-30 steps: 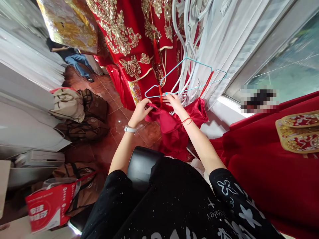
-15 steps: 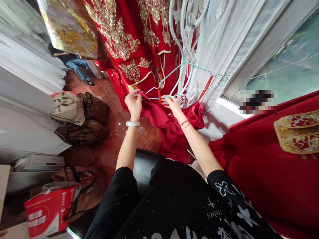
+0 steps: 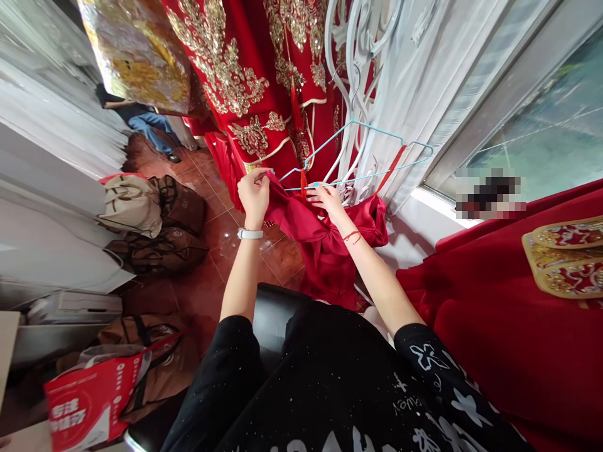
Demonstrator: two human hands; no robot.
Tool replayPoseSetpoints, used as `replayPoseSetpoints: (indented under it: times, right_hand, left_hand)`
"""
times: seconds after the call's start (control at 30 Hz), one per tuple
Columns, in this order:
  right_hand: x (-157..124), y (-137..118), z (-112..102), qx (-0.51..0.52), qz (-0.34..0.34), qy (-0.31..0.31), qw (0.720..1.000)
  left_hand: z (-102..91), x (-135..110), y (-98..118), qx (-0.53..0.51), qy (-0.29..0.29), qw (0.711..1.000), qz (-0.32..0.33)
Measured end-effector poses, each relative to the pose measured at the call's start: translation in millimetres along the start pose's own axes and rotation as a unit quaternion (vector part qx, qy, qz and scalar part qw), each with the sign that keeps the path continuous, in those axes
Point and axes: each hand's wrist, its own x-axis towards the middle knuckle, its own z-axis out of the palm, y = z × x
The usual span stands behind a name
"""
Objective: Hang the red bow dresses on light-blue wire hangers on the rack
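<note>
A plain red garment [image 3: 325, 242] hangs below a light blue wire hanger [image 3: 362, 147] that hooks on a white metal rack [image 3: 351, 56]. My left hand [image 3: 254, 191] pinches the garment's red strap at the hanger's left end, fingers closed on it. My right hand [image 3: 327, 198] rests on the hanger's bottom bar, fingers curled around the bar and the cloth there. A red tie [image 3: 390, 166] hangs from the hanger's right arm.
Red gowns with gold embroidery [image 3: 245, 81] hang behind. White curtain [image 3: 424, 81] and a window are at the right. Red cloth [image 3: 509, 339] with embroidered panels lies at right. Bags [image 3: 151, 213] and a red shopping bag [image 3: 89, 402] crowd the tiled floor on the left. A black stool [image 3: 271, 314] stands below me.
My left hand lifted the red strap up from the bunched cloth to the hanger's left end. My right hand stayed on the bottom bar.
</note>
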Motion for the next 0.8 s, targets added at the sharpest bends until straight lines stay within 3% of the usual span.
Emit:
replayPoseSetpoints:
  times: [0.2, 0.33, 0.47, 0.53, 0.63, 0.7, 0.8]
  right_hand:
    - [3, 6, 2, -0.011, -0.010, 0.003, 1.000]
    - [7, 12, -2, -0.014, -0.023, 0.011, 1.000]
    - [10, 15, -7, -0.006, -0.019, 0.010, 1.000]
    - [11, 15, -7, 0.007, -0.019, 0.009, 1.000]
    - [10, 14, -4, 0.021, -0.014, 0.012, 1.000]
    - [8, 12, -3, 0.026, -0.015, 0.017, 0.999]
    - [4, 11, -2, 0.023, -0.013, 0.018, 0.999]
  left_hand:
    - [25.9, 16, 29, 0.057, -0.049, 0.993, 0.086]
    - [45.0, 17, 42, 0.053, -0.066, 0.992, 0.098]
    - [44.7, 11, 41, -0.011, -0.146, 0.983, 0.110]
    - [34.2, 5, 47, -0.035, -0.179, 0.974, 0.131]
    - [5.9, -21, 82, -0.055, -0.141, 0.973, 0.175]
    - [-20.4, -56, 119, -0.120, -0.113, 0.963, 0.214]
    - [-65.2, -129, 163, -0.265, -0.171, 0.907, 0.278]
